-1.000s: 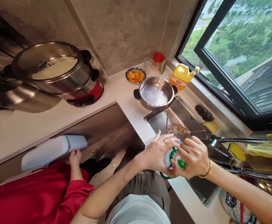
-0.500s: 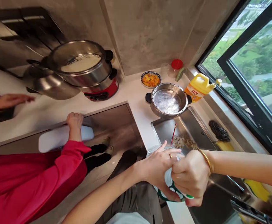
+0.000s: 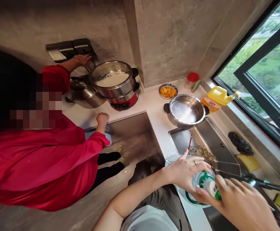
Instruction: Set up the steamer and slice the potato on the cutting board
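A large clear plastic bottle (image 3: pixel 178 189) with a green handle ring stands on the counter edge beside the sink. My left hand (image 3: pixel 186 173) is closed over its shoulder and neck from the left. My right hand (image 3: pixel 241 203) comes in from the lower right. Its fingertips are curled round the bottle's white-and-green cap (image 3: pixel 209 186). Both hands hide most of the bottle's top.
Steel sink (image 3: pixel 217 144) with food scraps and red chopsticks (image 3: pixel 190 142); faucet (image 3: pixel 262 183) at right. Behind it are a perforated steamer pot (image 3: pixel 186 111), a bowl of orange cubes (image 3: pixel 168 91), a yellow detergent bottle (image 3: pixel 218 98) and a red-lidded jar (image 3: pixel 192 80). A person in red (image 3: pixel 46 157) reaches to wall sockets above a rice pot (image 3: pixel 113 80).
My right hand has swung from over the cap to the lower right, still on it. The view turned left. The person in red stood up and raised a hand to the wall sockets.
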